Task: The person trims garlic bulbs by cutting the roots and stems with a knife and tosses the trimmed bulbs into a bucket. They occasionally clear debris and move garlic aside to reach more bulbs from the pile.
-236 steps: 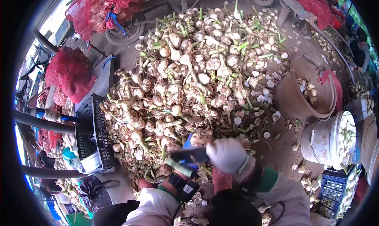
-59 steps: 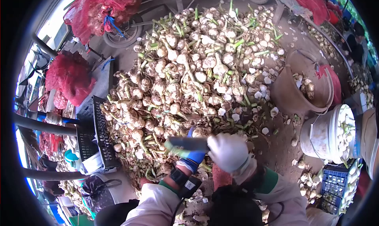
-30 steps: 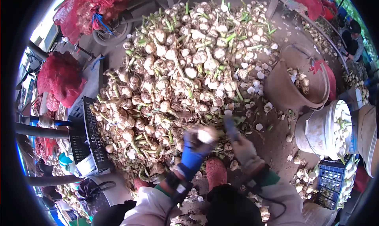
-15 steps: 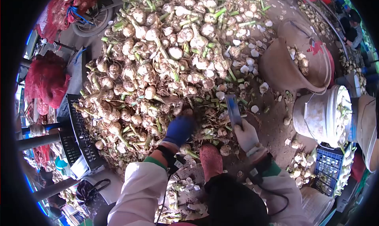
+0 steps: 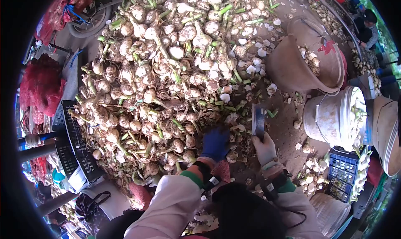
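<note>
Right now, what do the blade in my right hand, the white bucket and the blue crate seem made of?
Blade: probably smooth metal, going by its bluish sheen. White bucket: likely plastic, smudged and dull, with a thick, ridged rim. Blue crate: probably hard plastic, judging by its even colour and open lattice.

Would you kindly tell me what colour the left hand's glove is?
The glove is blue; the head view shows it best.

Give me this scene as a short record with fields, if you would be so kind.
left hand: blue-gloved, at the near side of the garlic pile; grip hidden
right hand: white-gloved, gripping a knife, blade pointing away from the person
right side: brown tub with some garlic inside, white bucket, blue crate
left side: black crate, red net sack
</note>
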### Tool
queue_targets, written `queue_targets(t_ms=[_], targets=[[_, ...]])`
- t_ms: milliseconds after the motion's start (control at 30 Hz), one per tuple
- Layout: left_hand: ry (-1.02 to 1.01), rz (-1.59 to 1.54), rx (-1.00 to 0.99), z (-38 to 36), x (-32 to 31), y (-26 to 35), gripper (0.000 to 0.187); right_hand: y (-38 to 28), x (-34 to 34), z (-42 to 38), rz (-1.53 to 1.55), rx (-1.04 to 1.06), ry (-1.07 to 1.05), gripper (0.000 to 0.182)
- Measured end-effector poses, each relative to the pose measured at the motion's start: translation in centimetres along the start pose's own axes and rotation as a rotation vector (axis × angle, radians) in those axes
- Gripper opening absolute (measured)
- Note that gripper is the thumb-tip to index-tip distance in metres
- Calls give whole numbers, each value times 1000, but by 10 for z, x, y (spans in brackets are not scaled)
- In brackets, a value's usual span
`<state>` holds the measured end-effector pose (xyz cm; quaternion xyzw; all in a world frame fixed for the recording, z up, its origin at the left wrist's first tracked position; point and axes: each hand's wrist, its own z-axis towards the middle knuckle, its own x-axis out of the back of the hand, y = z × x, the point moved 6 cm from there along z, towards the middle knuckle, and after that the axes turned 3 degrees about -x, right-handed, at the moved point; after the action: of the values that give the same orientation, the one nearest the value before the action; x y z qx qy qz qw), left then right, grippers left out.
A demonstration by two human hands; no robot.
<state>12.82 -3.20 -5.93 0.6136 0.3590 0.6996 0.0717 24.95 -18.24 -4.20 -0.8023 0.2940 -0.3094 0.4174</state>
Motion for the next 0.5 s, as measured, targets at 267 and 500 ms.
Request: queue_targets(t_ms=[267,500], targets=[[300,-1084,190,-38,69,12,33,-82,-111,-10,124,110,-371,24],[331,-467,159,-57,114,-34,19,-152,-100,-5,-782,834,-1,18]])
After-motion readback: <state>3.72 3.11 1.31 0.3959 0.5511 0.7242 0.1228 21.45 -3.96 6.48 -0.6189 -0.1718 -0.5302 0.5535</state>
